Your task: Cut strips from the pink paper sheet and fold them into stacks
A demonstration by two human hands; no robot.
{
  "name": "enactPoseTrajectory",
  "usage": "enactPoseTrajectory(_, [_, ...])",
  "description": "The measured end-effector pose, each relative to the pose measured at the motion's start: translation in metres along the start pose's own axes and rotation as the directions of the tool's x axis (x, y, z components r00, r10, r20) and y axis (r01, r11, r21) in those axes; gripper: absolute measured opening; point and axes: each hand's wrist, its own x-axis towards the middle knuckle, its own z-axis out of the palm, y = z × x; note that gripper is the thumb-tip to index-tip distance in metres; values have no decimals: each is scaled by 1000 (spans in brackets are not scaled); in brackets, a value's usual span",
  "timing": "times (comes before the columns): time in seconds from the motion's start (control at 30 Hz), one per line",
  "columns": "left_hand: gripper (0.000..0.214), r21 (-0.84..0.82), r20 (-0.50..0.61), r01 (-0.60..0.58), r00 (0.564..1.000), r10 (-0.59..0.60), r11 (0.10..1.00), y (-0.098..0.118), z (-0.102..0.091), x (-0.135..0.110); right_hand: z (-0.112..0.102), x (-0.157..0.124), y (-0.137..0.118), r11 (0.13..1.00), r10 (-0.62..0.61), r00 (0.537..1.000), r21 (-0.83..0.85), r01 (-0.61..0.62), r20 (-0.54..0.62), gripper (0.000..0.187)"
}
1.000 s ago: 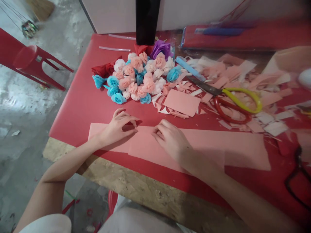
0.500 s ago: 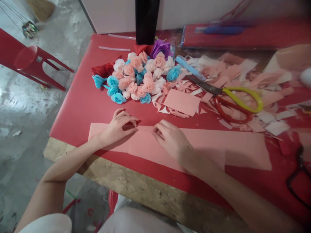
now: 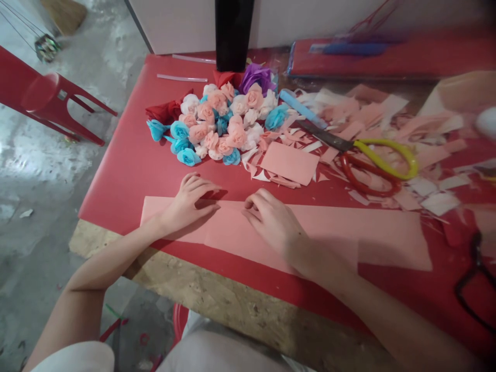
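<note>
A long strip of pink paper (image 3: 387, 232) lies flat along the front of the red table, with a shorter overlapping layer at its middle. Over its left part rests my left hand (image 3: 189, 199), thumb and fingers apart, with nothing seen between them. My right hand (image 3: 277, 225) is above the middle of the strip, its fingers curled in and the thumb close to them near the paper's far edge. Whatever its fingertips may hold is hidden. Beyond both hands is a cluster of paper flowers (image 3: 211, 138) in pink, white and blue. A pink paper rectangle (image 3: 290, 163) lies to their right.
Large scissors (image 3: 343, 144) with yellow and red handles lie among paper scraps (image 3: 437, 150). Black-handled scissors (image 3: 475, 279) sit at the right edge. A purple flower (image 3: 258, 78) stands by a black post (image 3: 233, 33). A red stool (image 3: 54, 93) is on the floor at left.
Almost nothing differs. The fingers of my right hand have shifted very slightly; the paper strip and my left hand stay where they were.
</note>
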Motion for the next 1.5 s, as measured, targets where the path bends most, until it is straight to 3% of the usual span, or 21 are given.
enactPoseTrajectory(0.1, [21,45,-33,-70,997,72,996,5,-2,-5,-1,0,0,1000,-13,1000,-14,13,-10,5])
enactPoseTrajectory(0.27, [31,-8,147,-353,925,350,936,29,3,-14,-1,-1,-2,997,-34,999,-64,34,-6,10])
enactPoseTrajectory(0.4, [35,-22,199,-320,927,317,947,43,14,-18,0,-2,-4,991,-73,997,-109,72,-8,10])
enactPoseTrajectory(0.53, [42,27,225,-267,941,254,963,43,19,-22,-1,-1,-5,986,-90,996,-142,88,-4,10])
enactPoseTrajectory(0.7, [50,150,264,-319,925,273,936,38,21,-25,-1,-7,-11,969,-102,994,-227,93,-28,15])
enactPoseTrajectory(0.83, [49,235,304,-353,912,277,905,35,26,-27,8,-32,-15,949,-114,987,-307,74,-114,33])
enactPoseTrajectory(0.9, [49,255,314,-366,907,281,895,33,29,-29,16,-51,-12,924,-232,960,-343,168,-156,44])
enactPoseTrajectory(0.97, [49,266,311,-379,904,294,886,32,30,-30,26,-68,-5,917,-255,955,-352,187,-155,50])
enactPoseTrajectory(1.1, [49,288,300,-381,907,295,878,31,31,-31,37,-93,18,907,-174,967,-412,84,-186,59])
enactPoseTrajectory(1.3, [50,325,312,-400,901,302,857,31,31,-31,33,-123,45,907,-43,940,-409,-106,-337,77])
enactPoseTrajectory(1.5, [51,360,326,-411,897,299,838,30,31,-31,29,-139,55,885,46,916,-409,-222,-399,75])
